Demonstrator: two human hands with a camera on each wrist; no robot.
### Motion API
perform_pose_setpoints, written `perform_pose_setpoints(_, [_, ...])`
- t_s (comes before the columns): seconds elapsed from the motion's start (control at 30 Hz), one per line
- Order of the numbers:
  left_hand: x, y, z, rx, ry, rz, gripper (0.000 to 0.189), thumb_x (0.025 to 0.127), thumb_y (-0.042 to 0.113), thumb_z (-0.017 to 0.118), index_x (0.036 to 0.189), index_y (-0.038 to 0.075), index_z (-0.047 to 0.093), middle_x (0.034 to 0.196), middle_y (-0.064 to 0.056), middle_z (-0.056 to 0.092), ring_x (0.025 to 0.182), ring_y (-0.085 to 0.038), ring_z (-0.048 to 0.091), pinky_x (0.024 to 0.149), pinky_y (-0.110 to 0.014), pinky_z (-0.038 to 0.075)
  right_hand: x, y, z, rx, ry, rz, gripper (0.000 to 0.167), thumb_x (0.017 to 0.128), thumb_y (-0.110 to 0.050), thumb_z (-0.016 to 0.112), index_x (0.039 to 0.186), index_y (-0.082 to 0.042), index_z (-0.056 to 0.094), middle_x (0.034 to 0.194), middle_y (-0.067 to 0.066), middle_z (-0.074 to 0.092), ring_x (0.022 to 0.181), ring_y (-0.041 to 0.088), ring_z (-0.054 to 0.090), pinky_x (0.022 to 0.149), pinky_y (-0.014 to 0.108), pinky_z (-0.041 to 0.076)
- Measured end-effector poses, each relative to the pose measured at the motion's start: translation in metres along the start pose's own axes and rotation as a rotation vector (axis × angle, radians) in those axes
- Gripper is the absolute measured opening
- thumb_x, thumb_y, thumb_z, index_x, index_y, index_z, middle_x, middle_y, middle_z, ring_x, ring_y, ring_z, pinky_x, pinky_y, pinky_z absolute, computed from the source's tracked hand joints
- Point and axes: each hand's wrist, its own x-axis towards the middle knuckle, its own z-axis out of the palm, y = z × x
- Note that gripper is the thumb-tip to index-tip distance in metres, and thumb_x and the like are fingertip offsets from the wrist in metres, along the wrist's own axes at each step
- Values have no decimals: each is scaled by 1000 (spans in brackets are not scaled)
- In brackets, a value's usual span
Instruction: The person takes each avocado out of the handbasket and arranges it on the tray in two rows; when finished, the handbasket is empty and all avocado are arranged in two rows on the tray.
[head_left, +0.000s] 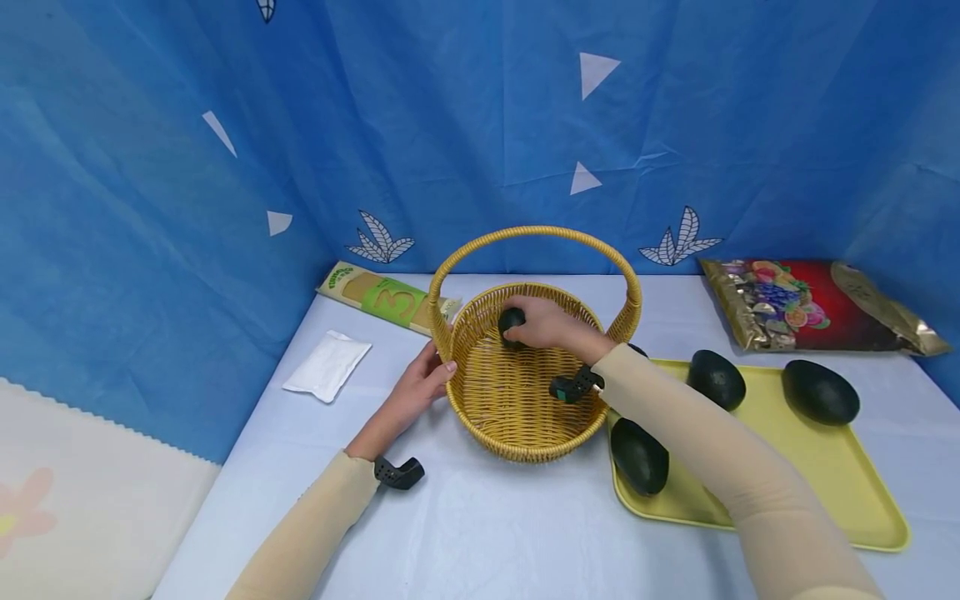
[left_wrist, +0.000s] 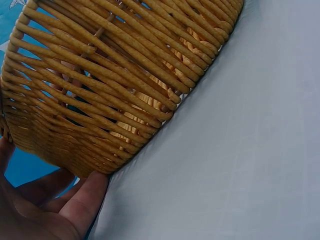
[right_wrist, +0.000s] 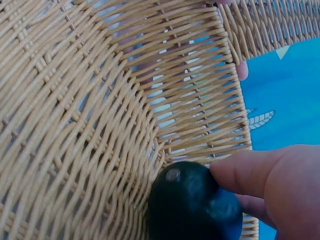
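A round wicker basket (head_left: 517, 400) with a tall arched handle stands on the table. Inside it, toward the back, my right hand (head_left: 543, 322) holds a dark green avocado (head_left: 512, 325) between thumb and fingers. The right wrist view shows this avocado (right_wrist: 192, 205) low against the woven wall, its stem end showing. My left hand (head_left: 423, 379) grips the basket's left side near the foot of the handle, thumb at the rim. In the left wrist view the fingers (left_wrist: 87, 200) press against the outside of the weave.
On the right, a yellow tray (head_left: 795, 475) carries several more avocados (head_left: 717, 379), partly covered by my right sleeve. A red and gold bag (head_left: 817, 308) lies behind it. Left of the basket are a green and tan packet (head_left: 386, 298) and a white pouch (head_left: 327, 365). Blue cloth hangs behind.
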Motion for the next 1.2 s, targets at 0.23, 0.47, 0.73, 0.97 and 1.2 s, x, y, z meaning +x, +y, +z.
perform_pose_setpoints(0.23, [-1, 2, 1, 5, -4, 5, 68, 106, 25, 50, 165, 25, 16, 160, -24, 38, 137, -41, 52, 99, -42, 59, -1, 0, 2, 35, 7, -53, 53, 95, -6, 61, 147, -7, 52, 140, 23, 55, 105, 31, 57, 73, 35, 44])
perform_pose_setpoints(0.47, [1, -2, 2, -16, -11, 6, 69, 106, 27, 51, 165, 26, 15, 160, -23, 38, 137, -40, 53, 98, -41, 59, -4, 2, 2, 84, 27, -38, 54, 92, -4, 64, 145, -8, 56, 143, 22, 54, 105, 31, 57, 72, 34, 44])
perform_pose_setpoints(0.73, [0, 0, 3, -13, -10, 6, 68, 107, 25, 50, 165, 25, 15, 159, -23, 40, 135, -40, 54, 98, -41, 59, -15, 1, -5, 101, 17, -22, 55, 90, -4, 65, 144, -10, 58, 147, 21, 51, 109, 33, 56, 70, 33, 46])
perform_pose_setpoints(0.97, [1, 0, 0, 8, 3, 1, 68, 106, 26, 51, 165, 26, 17, 157, -24, 42, 134, -40, 55, 98, -41, 60, -37, -4, -16, 60, 7, -41, 55, 88, -5, 67, 141, -15, 61, 146, 22, 50, 112, 36, 56, 69, 33, 51])
perform_pose_setpoints(1.2, [2, -1, 0, 17, 8, -6, 68, 106, 25, 51, 165, 24, 18, 158, -27, 39, 135, -43, 53, 99, -43, 59, -66, 2, -21, 44, 2, -166, 53, 86, -6, 71, 138, -14, 63, 143, 20, 56, 116, 37, 57, 77, 37, 57])
